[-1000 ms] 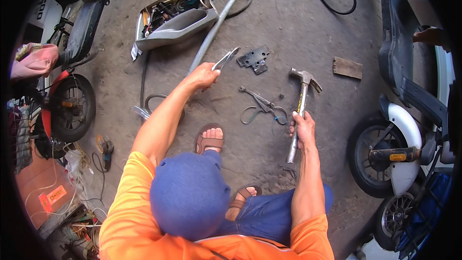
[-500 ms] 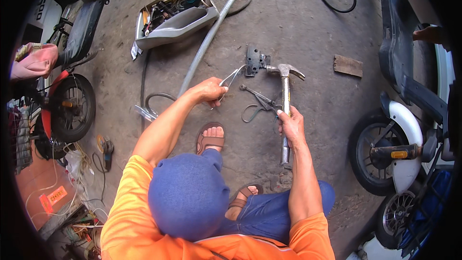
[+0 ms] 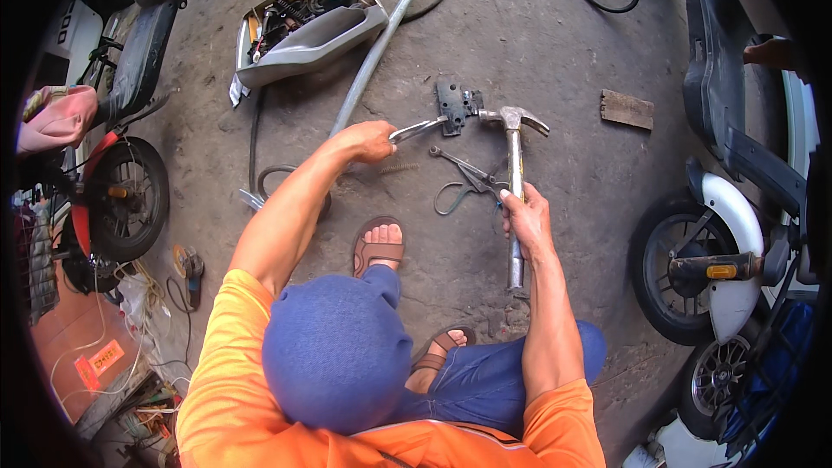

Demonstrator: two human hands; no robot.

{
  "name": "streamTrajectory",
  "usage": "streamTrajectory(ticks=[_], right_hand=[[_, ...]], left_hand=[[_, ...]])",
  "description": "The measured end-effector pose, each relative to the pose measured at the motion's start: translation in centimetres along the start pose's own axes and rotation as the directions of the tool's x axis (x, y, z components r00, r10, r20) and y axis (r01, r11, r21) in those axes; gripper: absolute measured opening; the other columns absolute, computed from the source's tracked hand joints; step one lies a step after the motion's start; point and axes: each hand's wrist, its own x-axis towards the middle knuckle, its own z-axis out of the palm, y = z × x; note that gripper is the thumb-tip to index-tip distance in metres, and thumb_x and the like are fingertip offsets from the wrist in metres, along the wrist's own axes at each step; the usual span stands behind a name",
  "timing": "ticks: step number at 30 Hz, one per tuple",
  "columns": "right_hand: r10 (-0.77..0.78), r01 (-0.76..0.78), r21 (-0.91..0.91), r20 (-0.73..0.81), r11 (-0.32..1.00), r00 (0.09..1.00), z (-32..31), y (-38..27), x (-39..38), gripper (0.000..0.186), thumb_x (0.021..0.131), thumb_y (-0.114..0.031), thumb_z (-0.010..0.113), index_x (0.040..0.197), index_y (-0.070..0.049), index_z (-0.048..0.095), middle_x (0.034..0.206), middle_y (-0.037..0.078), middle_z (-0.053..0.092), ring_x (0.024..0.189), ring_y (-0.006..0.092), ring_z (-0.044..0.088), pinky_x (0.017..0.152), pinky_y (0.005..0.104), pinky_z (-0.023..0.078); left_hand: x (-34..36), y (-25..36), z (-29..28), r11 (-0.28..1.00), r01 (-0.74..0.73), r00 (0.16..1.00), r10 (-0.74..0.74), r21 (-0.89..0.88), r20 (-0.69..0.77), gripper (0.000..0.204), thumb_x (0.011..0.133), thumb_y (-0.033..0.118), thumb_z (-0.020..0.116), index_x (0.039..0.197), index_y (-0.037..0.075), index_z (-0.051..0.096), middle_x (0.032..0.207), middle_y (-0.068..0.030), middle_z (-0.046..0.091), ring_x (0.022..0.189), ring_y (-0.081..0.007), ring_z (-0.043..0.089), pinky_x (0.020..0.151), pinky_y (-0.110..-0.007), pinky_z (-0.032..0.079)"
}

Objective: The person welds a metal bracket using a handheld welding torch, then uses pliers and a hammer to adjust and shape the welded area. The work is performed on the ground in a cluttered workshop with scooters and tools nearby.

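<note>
My left hand (image 3: 371, 140) is closed round a silver plier-like tool (image 3: 418, 130) with two slim arms. Its far end meets the lower edge of a dark metal bracket with holes (image 3: 451, 106), which lies on the floor. In my right hand (image 3: 527, 218) is a claw hammer (image 3: 515, 156), gripped by its metal shaft. The hammer's striking face is close beside a small block on the bracket's right side; whether they touch I cannot tell. Scissors (image 3: 454, 197) and a small ring-ended wrench (image 3: 452, 159) lie between my hands, with a thin coil spring (image 3: 399, 167) nearer the left.
Beyond my left hand sits a grey casing full of parts (image 3: 316, 39), beside a long metal pipe (image 3: 381, 48). A short wooden board (image 3: 627, 110) lies to the right. Motorbike wheels stand at the left (image 3: 130, 199) and right (image 3: 680, 269). An angle grinder (image 3: 188, 269) is at lower left.
My left hand has moved slightly left and up, and the plier-like tool now lies flatter, its arms closer together. The spring shows more fully. My right hand and hammer are nearly unmoved.
</note>
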Motion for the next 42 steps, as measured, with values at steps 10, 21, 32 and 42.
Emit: streamTrajectory(ticks=[10,21,32,42], right_hand=[[-0.437,0.258,-0.604,-0.167,0.754,0.884,0.6,1.8,0.6,0.047,0.085,-0.021,0.064,0.127,-0.002,0.053,0.090,0.016,0.069,0.085,0.0306,0.068,0.073,0.0411,0.051],[-0.654,0.367,-0.734,-0.138,0.572,0.744,2.0,2.2,0.3,0.059,0.084,-0.013,0.059,0.140,-0.013,0.041,0.109,0.016,0.062,0.095,0.0388,0.063,0.078,0.0496,0.050],[-0.619,0.369,-0.700,-0.132,0.611,0.775,2.3,3.9,1.3,0.065,0.083,-0.012,0.060,0.144,-0.019,0.039,0.107,0.015,0.064,0.094,0.0382,0.063,0.078,0.0485,0.051],[-0.588,0.382,-0.633,-0.146,0.674,0.796,2.6,2.7,1.7,0.063,0.084,-0.012,0.060,0.143,-0.018,0.039,0.116,0.022,0.063,0.104,0.0400,0.062,0.086,0.0451,0.049]], left_hand=[[0.2,0.8,5.4,0.928,0.097,0.993,-0.113,-0.359,-0.022,0.038,0.095,0.037,0.056,0.105,0.001,0.059,0.079,-0.0144,0.063,0.075,-0.0249,0.058,0.072,-0.041,0.046],[1.0,1.3,8.0,0.934,0.229,0.952,-0.273,-0.273,-0.136,0.035,0.092,0.031,0.056,0.106,0.001,0.066,0.107,-0.0288,0.063,0.107,-0.0442,0.059,0.091,-0.049,0.048],[1.7,1.0,9.1,0.938,0.221,0.940,-0.278,-0.269,-0.197,0.028,0.090,0.025,0.058,0.099,-0.002,0.064,0.100,-0.0287,0.064,0.101,-0.0455,0.060,0.087,-0.052,0.048],[1.3,2.2,8.2,0.931,0.271,0.922,-0.324,-0.246,-0.211,0.028,0.089,0.023,0.059,0.103,0.001,0.069,0.103,-0.0291,0.065,0.103,-0.0437,0.062,0.089,-0.048,0.050]])
